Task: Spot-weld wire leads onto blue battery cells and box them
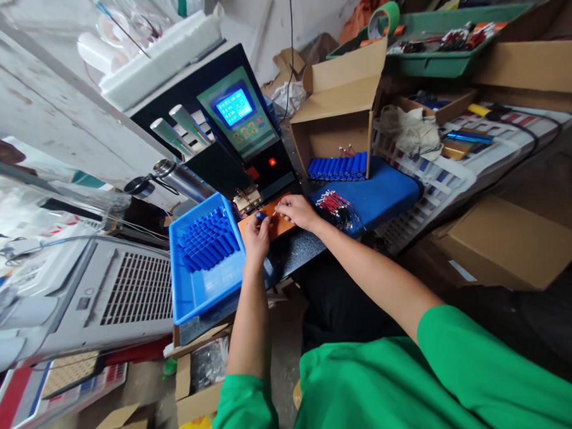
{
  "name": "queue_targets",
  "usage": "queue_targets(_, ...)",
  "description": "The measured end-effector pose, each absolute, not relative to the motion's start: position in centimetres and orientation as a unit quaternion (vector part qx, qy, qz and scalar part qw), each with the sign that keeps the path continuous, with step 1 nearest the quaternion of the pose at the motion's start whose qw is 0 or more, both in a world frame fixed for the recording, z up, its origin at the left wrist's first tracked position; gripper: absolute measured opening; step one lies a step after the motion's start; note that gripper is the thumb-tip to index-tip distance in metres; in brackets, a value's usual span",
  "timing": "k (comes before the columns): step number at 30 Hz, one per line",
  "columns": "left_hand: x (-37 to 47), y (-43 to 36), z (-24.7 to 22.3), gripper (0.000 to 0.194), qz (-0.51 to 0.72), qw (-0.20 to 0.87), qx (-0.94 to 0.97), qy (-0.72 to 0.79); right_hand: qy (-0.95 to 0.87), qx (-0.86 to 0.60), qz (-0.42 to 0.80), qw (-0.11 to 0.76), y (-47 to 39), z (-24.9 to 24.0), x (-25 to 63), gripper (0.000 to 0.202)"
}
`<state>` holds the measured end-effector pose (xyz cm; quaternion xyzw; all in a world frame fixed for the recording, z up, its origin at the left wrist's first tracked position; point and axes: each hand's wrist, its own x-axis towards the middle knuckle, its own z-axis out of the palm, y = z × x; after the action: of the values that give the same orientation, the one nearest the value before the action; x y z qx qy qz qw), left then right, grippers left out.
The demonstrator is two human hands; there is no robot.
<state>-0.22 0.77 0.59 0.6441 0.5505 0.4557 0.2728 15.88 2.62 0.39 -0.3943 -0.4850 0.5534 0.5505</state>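
My left hand (pixel 257 236) is closed around a blue cylindrical battery cell (pixel 260 215) over the orange board (pixel 283 226) in front of the spot welder (pixel 266 189). Just right of it, my right hand (pixel 296 212) pinches something small at its fingertips, too small to name. A bundle of red and black wires with white ends (pixel 337 206) lies beside my right wrist. To the left, a blue plastic tray (pixel 208 290) holds rows of blue battery cells (pixel 209 240). An upright cardboard box (pixel 333 111) behind my right hand has more blue cells (pixel 338 166) in it.
The welder's lit screen (pixel 234 107) faces me. A steel flask (pixel 183 179) stands behind the tray. At the right are a white plastic crate (pixel 422 189) and an open carton (pixel 509 239). A green tray (pixel 459 61) of wires sits at the back right.
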Motion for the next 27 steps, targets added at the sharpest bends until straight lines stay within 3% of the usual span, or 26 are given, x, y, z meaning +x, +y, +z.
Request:
queue_targets(5,0.4,0.4,0.1,0.011,0.484,0.248,0.62,0.565,-0.469,-0.414,0.554,0.549,2.5,0.8,15.7,0.02)
queue_targets(16,0.8,-0.1,-0.2,0.021,0.48,0.239,0.621,0.572,-0.426,-0.412,0.585,0.553,2.9,2.6,13.7,0.018)
queue_targets(27,0.6,0.1,-1.1,0.024,0.472,0.218,0.629,0.579,-0.529,-0.456,0.462,0.547,3.6,1.2,12.6,0.016)
